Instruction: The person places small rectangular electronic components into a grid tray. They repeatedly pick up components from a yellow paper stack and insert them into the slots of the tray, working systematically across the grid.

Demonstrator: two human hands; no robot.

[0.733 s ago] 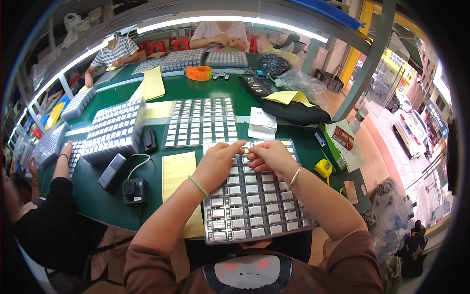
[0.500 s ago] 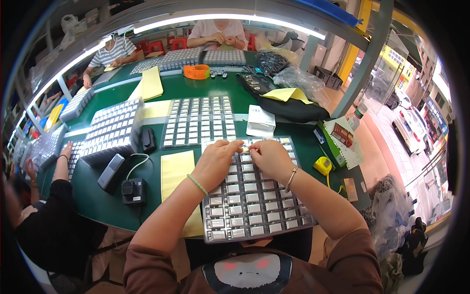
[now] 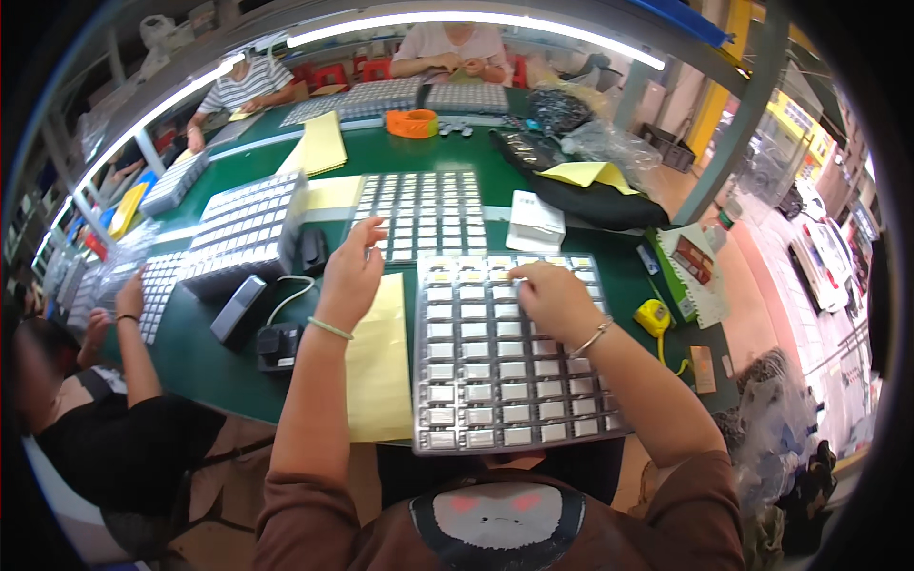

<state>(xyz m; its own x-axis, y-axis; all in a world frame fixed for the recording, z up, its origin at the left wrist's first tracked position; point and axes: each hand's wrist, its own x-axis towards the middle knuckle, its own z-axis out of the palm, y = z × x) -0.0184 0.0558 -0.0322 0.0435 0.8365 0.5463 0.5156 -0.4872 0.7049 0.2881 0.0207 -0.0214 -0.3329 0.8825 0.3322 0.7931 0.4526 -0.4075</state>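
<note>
A clear plastic tray (image 3: 519, 447) full of small white rectangular pieces (image 3: 474, 352) lies in front of me at the table's near edge. Yellowish tops show on pieces in its far row. My right hand (image 3: 557, 300) rests over the far part of this tray, fingertips pinched at a cell near the top; whatever they grip is hidden. Raised off to the left is my left hand (image 3: 350, 271), fingers loosely bent and apart, with nothing visible in it. It hovers between a yellow paper sheet (image 3: 379, 381) and the near left corner of a second filled tray (image 3: 419, 214).
A stack of filled trays (image 3: 243, 233), a grey device (image 3: 238, 309) and a black cabled box (image 3: 279, 345) sit left. Right are a white box (image 3: 535, 221), a yellow tape measure (image 3: 653, 317) and a green box (image 3: 671, 276). Co-workers sit left and across the table.
My left hand has lifted away from the tray and swung left, its fingers loosening. The right hand stays at the tray's far rows. The view has shifted slightly left.
</note>
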